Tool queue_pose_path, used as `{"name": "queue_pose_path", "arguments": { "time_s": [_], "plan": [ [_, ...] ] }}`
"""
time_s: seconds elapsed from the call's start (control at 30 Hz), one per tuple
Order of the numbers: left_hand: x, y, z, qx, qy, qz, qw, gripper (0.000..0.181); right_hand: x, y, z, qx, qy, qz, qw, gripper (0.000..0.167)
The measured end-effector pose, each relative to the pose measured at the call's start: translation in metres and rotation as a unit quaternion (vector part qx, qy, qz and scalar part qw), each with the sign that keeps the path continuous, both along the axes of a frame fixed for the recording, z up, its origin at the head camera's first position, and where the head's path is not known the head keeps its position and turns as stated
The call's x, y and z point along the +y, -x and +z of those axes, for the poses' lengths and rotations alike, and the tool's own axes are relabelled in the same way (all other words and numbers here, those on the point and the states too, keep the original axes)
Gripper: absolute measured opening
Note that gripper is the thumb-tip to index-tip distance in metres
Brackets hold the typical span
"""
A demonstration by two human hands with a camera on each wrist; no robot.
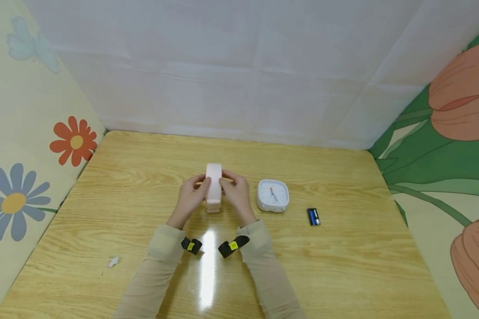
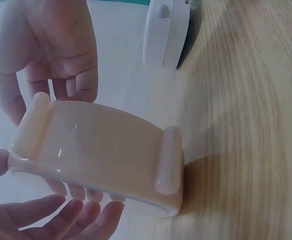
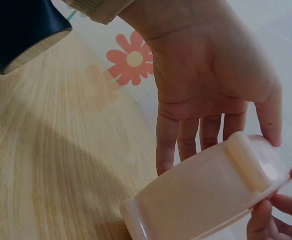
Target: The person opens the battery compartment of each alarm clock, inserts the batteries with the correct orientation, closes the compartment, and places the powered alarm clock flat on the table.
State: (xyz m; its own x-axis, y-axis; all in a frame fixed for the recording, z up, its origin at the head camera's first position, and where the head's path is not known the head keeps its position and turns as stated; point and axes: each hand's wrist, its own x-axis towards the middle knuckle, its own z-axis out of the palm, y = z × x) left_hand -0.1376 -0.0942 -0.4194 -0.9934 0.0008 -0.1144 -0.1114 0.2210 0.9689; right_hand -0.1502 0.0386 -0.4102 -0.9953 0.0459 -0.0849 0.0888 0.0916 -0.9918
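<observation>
A pale pink, glossy, rounded plastic object (image 1: 213,184) stands on its narrow side between both hands at the middle of the table. Two rounded bars, like feet, run across the side seen in the left wrist view (image 2: 101,145). My left hand (image 1: 191,191) grips its left edge with thumb and fingers. On the opposite edge, my right hand (image 1: 237,191) holds it likewise, thumb towards me. The object's far face is hidden. Just right of my right hand sits a white square alarm clock (image 1: 272,195), dial facing up.
Two small batteries (image 1: 313,217), apparently side by side, lie to the right of the clock. A small white scrap (image 1: 113,262) is on the wooden table (image 1: 343,266) at the front left. A white sheet (image 1: 231,79) hangs behind the table's back edge.
</observation>
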Motion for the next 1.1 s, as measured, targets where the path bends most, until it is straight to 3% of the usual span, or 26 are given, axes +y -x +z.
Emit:
{"name": "queue_pose_path", "arguments": {
  "time_s": [0.2, 0.4, 0.67, 0.77, 0.93, 1.1],
  "plan": [
    [0.000, -0.001, 0.000, 0.002, 0.007, 0.003, 1.0000, 0.044, 0.000, 0.000, -0.005, -0.008, 0.052, 0.010, 0.9985, 0.030],
    [-0.002, -0.002, -0.002, 0.008, -0.008, 0.017, 0.9998, 0.041, -0.003, 0.002, -0.011, -0.009, 0.011, 0.021, 0.9997, 0.032],
    [-0.005, -0.003, -0.003, 0.019, -0.027, 0.033, 0.9989, 0.038, -0.006, -0.001, -0.019, 0.009, 0.002, 0.032, 0.9994, 0.031],
    [-0.007, -0.004, -0.005, 0.013, -0.048, 0.044, 0.9978, 0.037, -0.006, -0.002, -0.021, 0.029, -0.017, 0.037, 0.9987, 0.032],
    [-0.009, -0.005, -0.007, -0.011, -0.093, 0.059, 0.9939, 0.038, -0.005, -0.003, -0.022, 0.053, -0.093, 0.037, 0.9935, 0.037],
    [-0.011, -0.005, -0.007, -0.019, -0.098, 0.061, 0.9932, 0.039, -0.005, -0.004, -0.020, 0.058, -0.150, 0.039, 0.9862, 0.039]
  ]
}}
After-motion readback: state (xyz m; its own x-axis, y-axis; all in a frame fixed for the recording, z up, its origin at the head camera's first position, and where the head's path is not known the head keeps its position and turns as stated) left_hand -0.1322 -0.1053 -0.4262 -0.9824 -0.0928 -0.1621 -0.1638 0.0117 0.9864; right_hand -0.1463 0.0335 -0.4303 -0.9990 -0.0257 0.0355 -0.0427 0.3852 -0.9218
